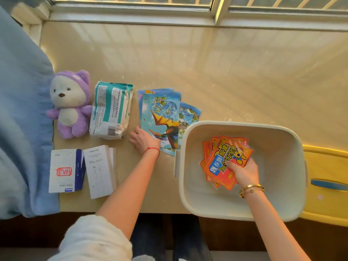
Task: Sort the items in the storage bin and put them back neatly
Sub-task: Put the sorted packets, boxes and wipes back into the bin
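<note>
I see soft purple bear toy (70,103), crinkly white-green bag (111,112), two white boxes (82,170) at left. My left hand (144,141) flat, fingers spread, on glossy dinosaur picture sheets (162,117). My right hand (243,171) pinches shiny orange packets (224,162) inside smooth round-cornered cream plastic bin (190,166). Yellow lid (327,166) beside it.

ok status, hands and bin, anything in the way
Right hand gripping orange packets inside the white bin. Left hand resting on dinosaur sheets on the table. Nothing blocking the bin.
</note>
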